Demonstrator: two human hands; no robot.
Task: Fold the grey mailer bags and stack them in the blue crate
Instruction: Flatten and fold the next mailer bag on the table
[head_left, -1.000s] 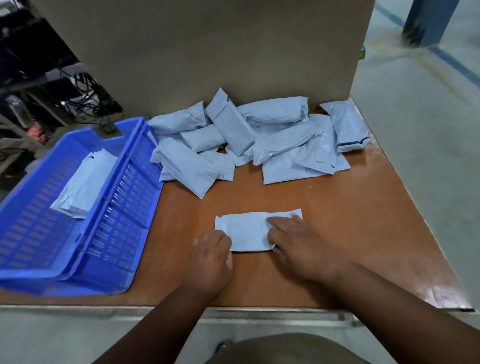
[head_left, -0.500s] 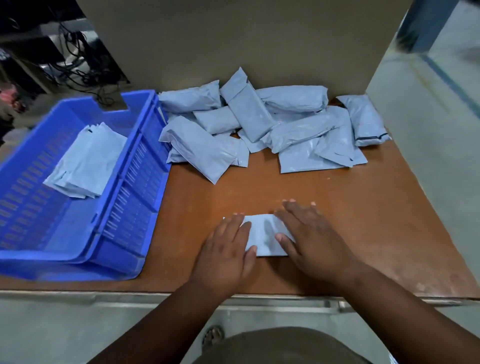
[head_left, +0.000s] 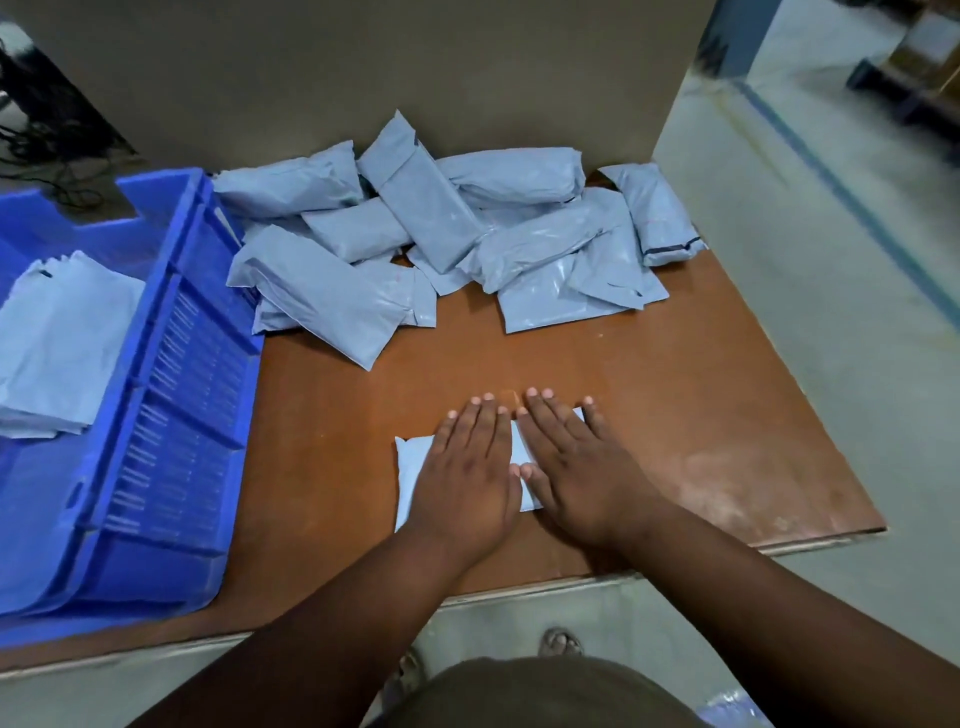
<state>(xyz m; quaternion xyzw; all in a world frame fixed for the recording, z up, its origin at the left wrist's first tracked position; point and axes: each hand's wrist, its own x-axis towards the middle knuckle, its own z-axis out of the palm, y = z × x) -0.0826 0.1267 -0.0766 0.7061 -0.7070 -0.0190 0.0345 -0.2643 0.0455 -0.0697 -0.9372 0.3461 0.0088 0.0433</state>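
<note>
My fingers (head_left: 483, 415) lie straight and flat, grasping nothing: both palms press down on a small folded grey plastic mailer bag (head_left: 410, 467) that rests on the brown wooden surface (head_left: 675, 415) near its front edge. My left hand (head_left: 467, 478) covers the middle of the bag, leaving its left end showing. My right hand (head_left: 576, 473) covers the right part, and a strip of the bag shows between the two hands. The thumbs nearly meet over it, and the fingertips of both hands reach past the bag's far edge onto the bare wood.

Further back on the surface, well apart from my hands, a loose heap of unfolded grey plastic mailer bags (head_left: 441, 228) lies against a tall tan board (head_left: 363, 67) standing upright at the rear. The bags overlap one another at mixed angles; some look puffed, others flat.

To my left sits a large blue plastic crate with slotted walls (head_left: 171, 415), its right wall just beside the heap's left edge. Inside it, a stack of flat folded grey mailer bags (head_left: 57, 343) lies on the crate floor.

Beyond the surface's right edge is a pale floor (head_left: 831, 260) with a blue painted line (head_left: 841, 208) running across it.
</note>
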